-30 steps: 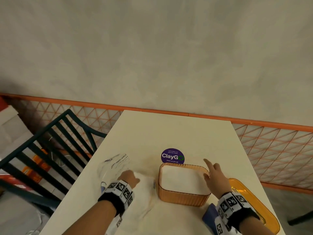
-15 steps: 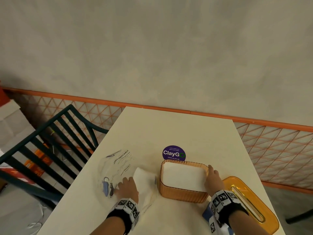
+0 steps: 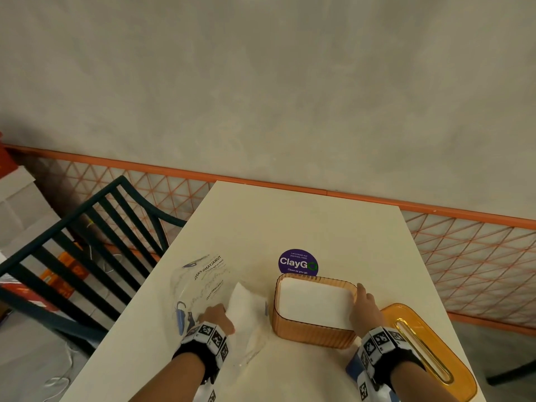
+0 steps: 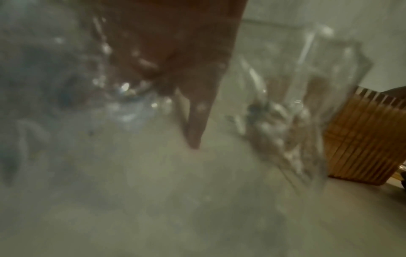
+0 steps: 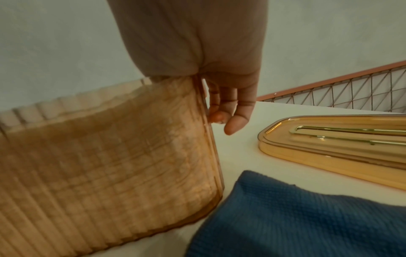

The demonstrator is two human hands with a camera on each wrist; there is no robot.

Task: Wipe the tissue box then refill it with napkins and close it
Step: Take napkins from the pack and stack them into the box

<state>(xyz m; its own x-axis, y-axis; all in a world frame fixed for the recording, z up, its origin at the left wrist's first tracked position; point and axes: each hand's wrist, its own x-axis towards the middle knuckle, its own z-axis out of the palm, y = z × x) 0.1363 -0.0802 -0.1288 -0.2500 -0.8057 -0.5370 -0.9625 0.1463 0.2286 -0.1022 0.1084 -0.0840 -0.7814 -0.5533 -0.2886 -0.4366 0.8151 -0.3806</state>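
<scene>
The orange ribbed tissue box (image 3: pixel 314 329) stands open on the table, filled with white napkins (image 3: pixel 314 303). My right hand (image 3: pixel 364 311) holds its right end, palm over the rim. In the right wrist view the fingers (image 5: pixel 230 111) curl down outside the box wall (image 5: pixel 110 165). My left hand (image 3: pixel 216 317) grips the clear plastic napkin pack (image 3: pixel 203 280), and a white wad of napkins (image 3: pixel 243 306) lies inside it by the hand. The left wrist view is blurred: the fingers (image 4: pixel 193 113) show through crinkled plastic, with the box (image 4: pixel 362 139) at right. The orange slotted lid (image 3: pixel 429 349) lies to the right of the box.
A blue cloth (image 3: pixel 352 369) lies under my right wrist, near the box's front right corner (image 5: pixel 296 217). A purple round sticker (image 3: pixel 298 263) is on the table (image 3: pixel 290 221) behind the box. A dark slatted chair (image 3: pixel 87 242) stands at the left, an orange mesh rail (image 3: pixel 478 256) beyond.
My right hand has come down from above the box, finger raised, onto its right end. The left hand has slid nearer along the napkin pack.
</scene>
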